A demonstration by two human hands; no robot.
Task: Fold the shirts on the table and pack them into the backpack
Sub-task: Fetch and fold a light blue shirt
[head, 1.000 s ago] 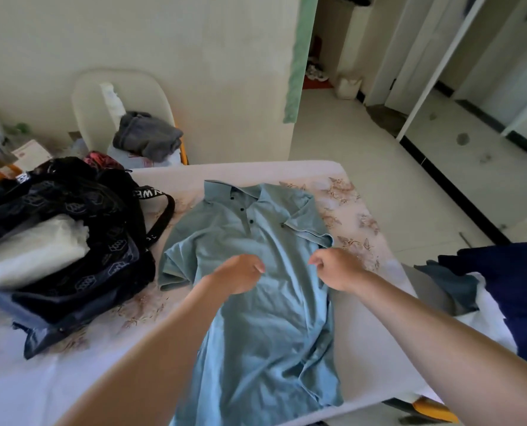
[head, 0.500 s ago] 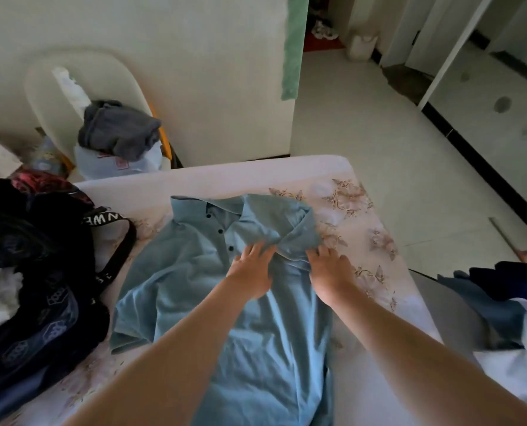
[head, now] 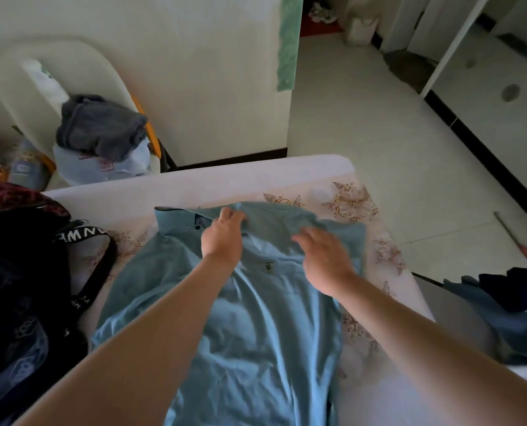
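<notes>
Light blue polo shirt: soft, creased knit, lying front-up along the tabletop, collar at the far end under the hands. Left hand: fingers curled, pinching the collar fabric by the dark buttons. Right hand: fingers extended, lying flat on the shirt's shoulder, slightly blurred. The tabletop cover is pale with a floral print, visible beyond the right hand. Left of the left hand: black patterned backpack, soft and slumped, with a lettered strap; contents not discernible. Right of the right hand: heaped dark blue clothing.
</notes>
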